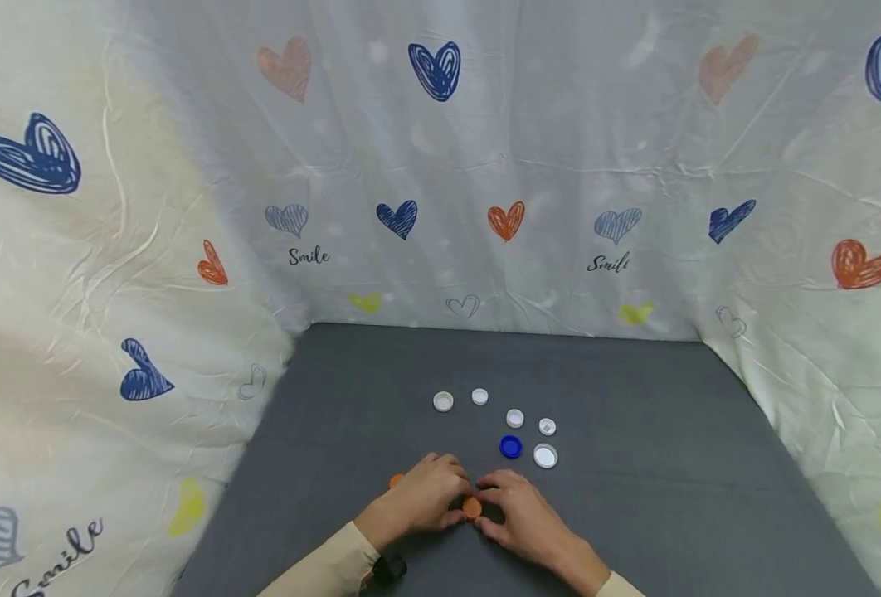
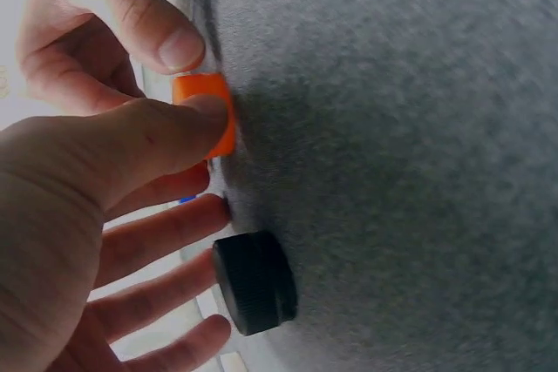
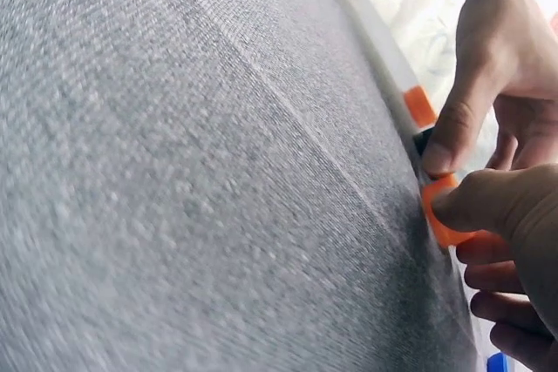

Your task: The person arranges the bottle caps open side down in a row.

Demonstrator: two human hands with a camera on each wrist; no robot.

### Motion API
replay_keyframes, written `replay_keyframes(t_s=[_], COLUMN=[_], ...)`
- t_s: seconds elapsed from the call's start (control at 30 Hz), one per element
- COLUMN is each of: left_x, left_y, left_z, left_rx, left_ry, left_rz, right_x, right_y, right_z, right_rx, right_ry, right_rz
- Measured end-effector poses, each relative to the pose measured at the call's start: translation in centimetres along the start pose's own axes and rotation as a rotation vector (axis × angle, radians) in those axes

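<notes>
Orange cap (image 1: pixel 472 507) sits pinched by my left grip (image 1: pixel 429 491) and right grip (image 1: pixel 524 516); uneven pressure, I judge, could flip it.

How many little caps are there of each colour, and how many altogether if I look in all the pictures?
White caps: 5
Orange caps: 2
Blue cap: 1
Black cap: 1
Total: 9

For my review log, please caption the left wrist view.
Left hand and right hand hold an orange cap; a ribbed black cap rests on the gray surface nearby.
</notes>
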State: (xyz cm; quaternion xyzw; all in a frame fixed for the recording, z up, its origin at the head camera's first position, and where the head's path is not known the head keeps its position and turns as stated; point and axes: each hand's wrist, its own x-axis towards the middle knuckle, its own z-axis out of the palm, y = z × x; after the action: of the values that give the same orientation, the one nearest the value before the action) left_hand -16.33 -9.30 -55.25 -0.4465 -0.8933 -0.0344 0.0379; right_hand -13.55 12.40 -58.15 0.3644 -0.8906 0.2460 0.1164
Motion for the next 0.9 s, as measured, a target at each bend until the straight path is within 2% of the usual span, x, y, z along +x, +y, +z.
replay_keyframes(t_s=[0.2, 0.4, 0.67, 0.9], left_x=[0.3, 0.9, 2.2, 3.9], left_y=[-0.3, -0.8, -1.9, -2.5], left_z=[-0.9, -1.8, -3.3, -4.3], left_rx=[-0.005, 0.034, 0.052, -0.003], left_ry=[-0.041, -0.014, 0.064, 0.084], left_rz=[-0.044, -0.079, -0.129, -0.156], right_x=[0.2, 0.6, 1.5, 2.2], right_y=[0.8, 1.9, 3.6, 4.6], right_z=[-0.5, -2.0, -4.2, -5.8], right_rx=[0.003, -0.007, -0.084, -0.121], right_ry=[0.034, 0.047, 0.039, 0.063], right_rz=[-0.040, -0.046, 0.021, 0.057])
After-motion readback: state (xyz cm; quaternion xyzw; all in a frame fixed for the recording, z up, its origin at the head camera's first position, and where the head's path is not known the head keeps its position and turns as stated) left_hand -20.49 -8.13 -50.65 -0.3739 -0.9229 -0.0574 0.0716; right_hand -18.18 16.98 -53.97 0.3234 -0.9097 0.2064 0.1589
